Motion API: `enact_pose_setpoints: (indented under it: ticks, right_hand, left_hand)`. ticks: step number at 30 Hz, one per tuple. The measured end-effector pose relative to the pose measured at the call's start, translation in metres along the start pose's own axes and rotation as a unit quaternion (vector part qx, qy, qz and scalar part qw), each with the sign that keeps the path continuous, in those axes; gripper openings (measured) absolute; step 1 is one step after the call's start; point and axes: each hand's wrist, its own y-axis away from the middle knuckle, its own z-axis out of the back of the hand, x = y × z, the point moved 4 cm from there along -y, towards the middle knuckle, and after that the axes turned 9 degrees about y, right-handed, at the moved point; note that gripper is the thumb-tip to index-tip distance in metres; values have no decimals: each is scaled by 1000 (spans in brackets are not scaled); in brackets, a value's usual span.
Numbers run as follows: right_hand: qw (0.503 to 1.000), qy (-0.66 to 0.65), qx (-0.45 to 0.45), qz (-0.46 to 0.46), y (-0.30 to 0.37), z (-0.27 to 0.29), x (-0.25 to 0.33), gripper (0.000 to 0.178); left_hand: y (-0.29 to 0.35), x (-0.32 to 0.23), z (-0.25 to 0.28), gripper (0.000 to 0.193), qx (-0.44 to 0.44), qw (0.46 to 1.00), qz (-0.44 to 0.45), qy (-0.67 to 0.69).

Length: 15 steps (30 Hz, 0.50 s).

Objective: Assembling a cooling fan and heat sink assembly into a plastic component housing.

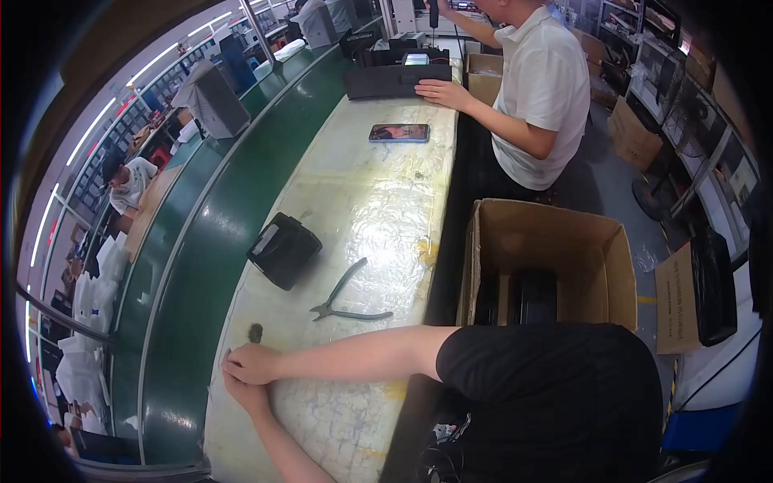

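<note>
My right hand (251, 364) lies over my left hand (248, 394) at the left edge of the worktable (354, 419), its fingers curled around it. Most of the left hand's fingers are hidden underneath. No tool shows in either hand. Beyond them, a pair of cutting pliers (325, 309) rests with its teal handles spread. Further off stands a black boxy plastic part (283, 249). A smartphone (398, 133) with a lit screen lies flat toward the far end.
A co-worker in a white shirt (547, 80) steadies a long black housing (394, 83) and holds a dark upright tool (433, 16). An open cardboard box (596, 241) with black units inside stands right of the table. A green conveyor (201, 266) runs along the left.
</note>
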Motion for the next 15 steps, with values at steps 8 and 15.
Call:
enact_pose_setpoints:
  ticks: [8,15]
  right_hand:
    - [1000,0,-11,1,0,4,-2,39]
    - [1000,3,-28,8,0,2,-1,39]
  left_hand:
    - [0,0,-5,37,-3,999,24,39]
    - [-1,3,-2,37,-1,999,21,30]
